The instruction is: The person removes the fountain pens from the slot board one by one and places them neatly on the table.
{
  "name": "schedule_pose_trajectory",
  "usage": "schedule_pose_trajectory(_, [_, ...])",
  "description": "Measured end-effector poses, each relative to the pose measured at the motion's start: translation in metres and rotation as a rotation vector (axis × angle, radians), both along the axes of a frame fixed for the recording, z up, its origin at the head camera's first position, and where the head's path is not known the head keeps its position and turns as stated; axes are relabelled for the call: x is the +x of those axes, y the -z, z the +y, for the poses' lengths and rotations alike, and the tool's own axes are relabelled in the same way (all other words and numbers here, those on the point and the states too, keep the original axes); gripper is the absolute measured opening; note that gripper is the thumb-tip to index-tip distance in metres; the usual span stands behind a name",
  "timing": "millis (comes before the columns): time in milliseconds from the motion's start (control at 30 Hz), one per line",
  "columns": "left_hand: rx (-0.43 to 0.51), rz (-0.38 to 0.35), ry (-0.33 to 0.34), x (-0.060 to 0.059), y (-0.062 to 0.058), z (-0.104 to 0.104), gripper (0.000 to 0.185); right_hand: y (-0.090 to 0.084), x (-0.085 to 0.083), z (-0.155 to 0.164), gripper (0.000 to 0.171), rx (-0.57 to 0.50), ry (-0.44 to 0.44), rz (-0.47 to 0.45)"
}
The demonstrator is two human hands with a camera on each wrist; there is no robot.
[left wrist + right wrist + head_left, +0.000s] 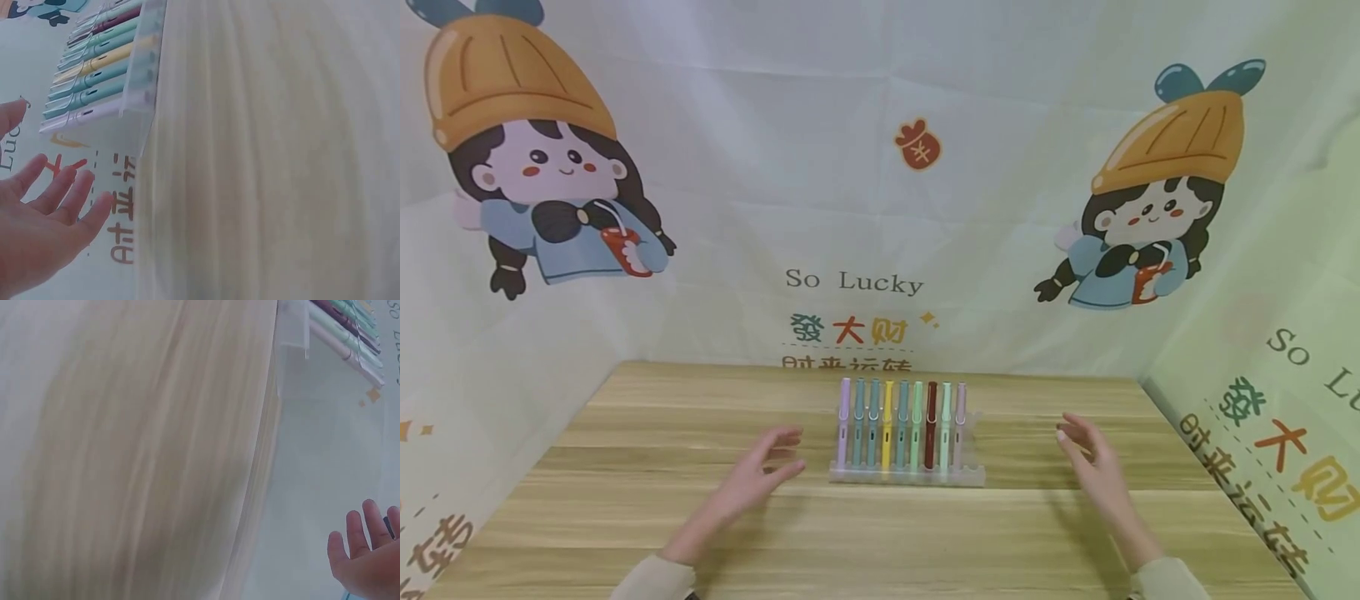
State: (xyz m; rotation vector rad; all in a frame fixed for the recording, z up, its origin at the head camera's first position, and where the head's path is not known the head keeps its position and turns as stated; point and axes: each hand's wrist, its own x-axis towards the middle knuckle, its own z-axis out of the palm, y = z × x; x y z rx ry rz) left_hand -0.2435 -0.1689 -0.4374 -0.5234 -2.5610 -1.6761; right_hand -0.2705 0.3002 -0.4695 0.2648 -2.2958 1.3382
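Note:
A clear plastic rack (907, 475) stands at the middle of the wooden table (625, 500) and holds several pastel pens (901, 423) side by side; the pens (94, 69) also show in the left wrist view. My left hand (767, 467) hovers just left of the rack, fingers spread and straight, holding nothing. My right hand (1086, 446) hovers to the right of the rack, farther off, fingers relaxed and empty. The left hand (44, 225) and the right hand (369, 550) appear open in the wrist views too.
A printed cloth backdrop (880, 208) with cartoon figures and lettering closes off the back and both sides of the table. Bare wood (887, 550) lies in front of the rack.

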Motion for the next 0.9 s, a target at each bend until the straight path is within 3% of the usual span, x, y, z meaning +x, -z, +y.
schedule_pose_trajectory(67, [0.015,-0.034,0.003,0.0,0.002,0.003,0.049,0.011,-0.009,0.001,0.039,-0.016,0.003,-0.005])
schedule_pose_trajectory(133, [0.019,-0.05,0.015,0.0,0.004,0.006,0.047,0.008,-0.008,-0.006,0.041,-0.03,-0.001,-0.046])
schedule_pose_trajectory(300, [0.048,-0.065,0.043,-0.001,0.009,0.013,0.044,-0.029,0.017,-0.041,0.045,-0.075,-0.079,-0.161])
schedule_pose_trajectory(400, [0.068,-0.08,0.044,-0.001,0.012,0.017,0.043,-0.042,0.024,-0.058,0.044,-0.099,-0.121,-0.229])
schedule_pose_trajectory(533, [0.09,-0.111,0.046,-0.004,0.018,0.02,0.042,-0.041,0.02,-0.073,0.043,-0.115,-0.128,-0.29])
schedule_pose_trajectory(900, [0.068,-0.102,0.109,-0.009,0.021,0.026,0.038,-0.034,0.001,-0.097,0.043,-0.128,-0.162,-0.307])
